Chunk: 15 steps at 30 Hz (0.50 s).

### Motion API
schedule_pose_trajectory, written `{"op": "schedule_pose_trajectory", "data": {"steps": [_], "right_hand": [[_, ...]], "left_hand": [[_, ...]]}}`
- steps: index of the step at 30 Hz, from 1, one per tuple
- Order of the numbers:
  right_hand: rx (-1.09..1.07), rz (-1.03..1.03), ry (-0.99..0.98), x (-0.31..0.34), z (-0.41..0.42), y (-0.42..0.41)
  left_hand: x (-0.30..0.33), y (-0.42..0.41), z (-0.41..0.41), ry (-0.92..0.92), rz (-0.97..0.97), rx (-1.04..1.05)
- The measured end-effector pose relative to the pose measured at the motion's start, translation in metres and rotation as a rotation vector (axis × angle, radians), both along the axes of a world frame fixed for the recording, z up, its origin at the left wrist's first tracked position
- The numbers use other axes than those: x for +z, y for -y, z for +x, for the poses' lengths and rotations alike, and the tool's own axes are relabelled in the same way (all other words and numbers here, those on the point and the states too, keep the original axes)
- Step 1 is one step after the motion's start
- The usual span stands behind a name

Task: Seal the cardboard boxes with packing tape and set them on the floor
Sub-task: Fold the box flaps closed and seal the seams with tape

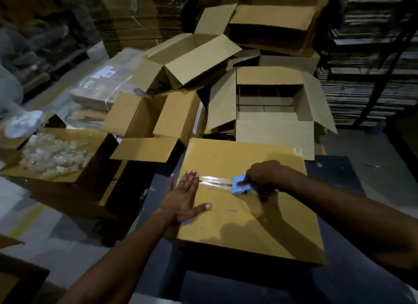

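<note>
Head view: taping in hand on near box [244, 213], left hand [183, 199] flat and spread on tape [214, 181] start, right hand [263, 176] clenched round dispenser [241, 185] mid-seam; next, judged, steady pull rightward to far edge.

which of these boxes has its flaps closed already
Only the box under both hands, nearest the camera: its flaps lie flat with clear tape running along the seam. The others behind it stand open.

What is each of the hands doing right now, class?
Left hand: open, pressed flat on the box at the tape.
Right hand: closed on the blue tape dispenser.
</note>
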State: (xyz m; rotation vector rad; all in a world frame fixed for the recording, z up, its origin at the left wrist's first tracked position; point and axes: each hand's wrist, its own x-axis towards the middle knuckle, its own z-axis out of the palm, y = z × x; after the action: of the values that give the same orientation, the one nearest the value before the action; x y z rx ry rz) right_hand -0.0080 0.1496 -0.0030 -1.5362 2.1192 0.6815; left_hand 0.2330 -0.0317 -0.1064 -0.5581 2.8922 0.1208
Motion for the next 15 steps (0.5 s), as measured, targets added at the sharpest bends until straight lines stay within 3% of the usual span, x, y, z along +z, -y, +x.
{"op": "schedule_pose_trajectory", "data": {"steps": [6, 10, 15], "right_hand": [[0.036, -0.082, 0.024, 0.007, 0.002, -0.005], [0.069, -0.117, 0.036, 0.01, 0.008, -0.009], [0.061, -0.13, 0.08, 0.017, 0.005, -0.013]], "left_hand": [[0.005, -0.067, -0.057, 0.025, 0.09, -0.127], [-0.008, -0.07, -0.059, 0.039, 0.065, -0.148], [0.002, -0.028, -0.017, 0.026, 0.011, 0.061]]}}
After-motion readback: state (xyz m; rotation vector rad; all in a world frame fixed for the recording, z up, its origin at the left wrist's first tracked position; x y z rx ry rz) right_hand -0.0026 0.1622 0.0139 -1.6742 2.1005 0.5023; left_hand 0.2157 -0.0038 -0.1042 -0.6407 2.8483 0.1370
